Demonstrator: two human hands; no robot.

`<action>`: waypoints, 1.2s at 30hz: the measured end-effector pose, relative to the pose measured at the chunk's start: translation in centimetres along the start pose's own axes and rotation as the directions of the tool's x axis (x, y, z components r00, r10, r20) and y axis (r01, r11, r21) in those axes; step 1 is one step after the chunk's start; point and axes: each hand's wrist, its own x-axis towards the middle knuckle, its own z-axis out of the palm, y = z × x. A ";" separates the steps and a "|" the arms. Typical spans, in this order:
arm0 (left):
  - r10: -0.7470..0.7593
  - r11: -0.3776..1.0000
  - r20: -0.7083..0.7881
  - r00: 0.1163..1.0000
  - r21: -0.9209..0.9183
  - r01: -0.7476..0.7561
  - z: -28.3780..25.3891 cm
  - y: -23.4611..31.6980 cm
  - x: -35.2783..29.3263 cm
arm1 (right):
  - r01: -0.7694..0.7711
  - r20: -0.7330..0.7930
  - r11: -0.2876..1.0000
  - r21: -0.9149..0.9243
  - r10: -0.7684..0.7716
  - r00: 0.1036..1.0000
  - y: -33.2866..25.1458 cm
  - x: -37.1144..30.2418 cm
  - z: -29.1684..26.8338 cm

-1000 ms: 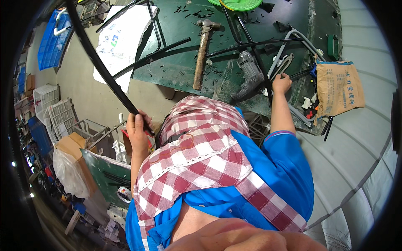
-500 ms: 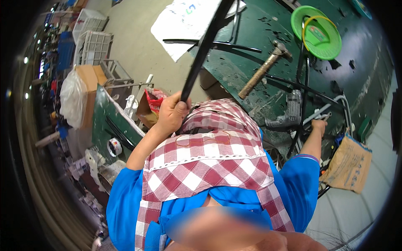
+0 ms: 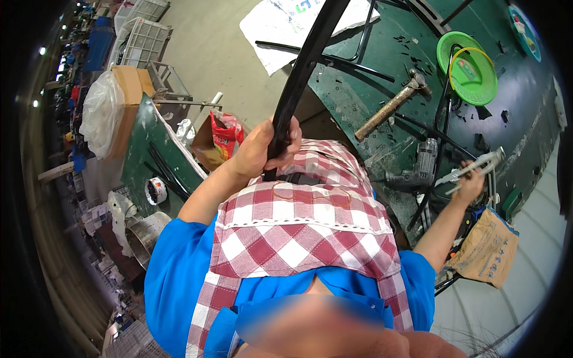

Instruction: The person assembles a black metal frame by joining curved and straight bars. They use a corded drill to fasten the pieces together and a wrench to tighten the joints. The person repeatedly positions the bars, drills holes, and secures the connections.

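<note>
My left hand (image 3: pixel 267 150) is closed around a long black strip (image 3: pixel 304 65) that runs up and out of the top of the view. The strip's lower end rests against my red-and-white checked apron (image 3: pixel 298 232). My right hand (image 3: pixel 471 184) reaches out to the green workbench (image 3: pixel 531 119) and grips the handles of a silver metal hand tool (image 3: pixel 480 162), held just above the bench. A grey power drill (image 3: pixel 422 162) lies just left of that hand. A wooden-handled hammer (image 3: pixel 391 107) lies farther up the bench.
A green plastic dish (image 3: pixel 471 65) and black cables lie on the bench, and a brown sack (image 3: pixel 486 253) hangs at its near edge. On the floor are a white sack (image 3: pixel 292 24), a red bag (image 3: pixel 227 134), a cardboard box (image 3: pixel 128 98), a clear plastic bag (image 3: pixel 98 113) and white crates (image 3: pixel 143 36).
The view has swung round. My left hand has brought the black strip more upright and closer to my chest. My right hand has stayed by the silver tool at the bench edge.
</note>
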 end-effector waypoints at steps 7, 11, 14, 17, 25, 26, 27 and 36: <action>-0.036 0.998 0.002 0.999 -0.045 0.036 -2.2 -1.2 -0.2 | -0.259 0.708 0.964 0.057 0.144 0.691 -6.2 -14.2 16.3; -0.248 0.965 0.127 0.960 -0.057 0.257 -3.2 -1.2 -2.3 | -0.481 0.714 0.868 0.127 0.256 0.652 -7.9 -17.8 21.5; -0.291 0.954 0.203 0.935 0.139 0.267 -3.5 -1.9 -3.1 | -0.581 0.763 0.799 0.156 0.276 0.584 -8.3 -18.5 24.4; -0.308 0.947 0.184 0.933 0.149 0.283 -2.5 -1.5 -3.7 | -0.682 0.827 0.720 0.128 0.302 0.474 -9.8 -19.2 26.7; -0.122 0.983 0.010 0.992 0.137 0.119 -2.2 -2.6 -4.5 | -0.585 0.830 0.780 -0.222 0.466 0.306 -10.8 -20.5 29.6; -0.078 0.991 -0.029 0.997 0.111 0.081 -2.2 -2.4 -4.6 | -0.552 0.830 0.792 -0.260 0.476 0.292 -10.7 -20.7 29.9; -0.112 0.990 0.021 0.993 0.089 0.110 -3.0 -2.2 -4.5 | -0.472 0.839 0.823 -0.315 0.474 0.266 -10.7 -20.9 30.1; 0.438 0.588 -0.194 0.878 0.801 -0.116 -1.7 -0.6 -4.3 | -0.323 0.862 0.908 -0.266 0.374 0.342 -10.9 -19.7 28.6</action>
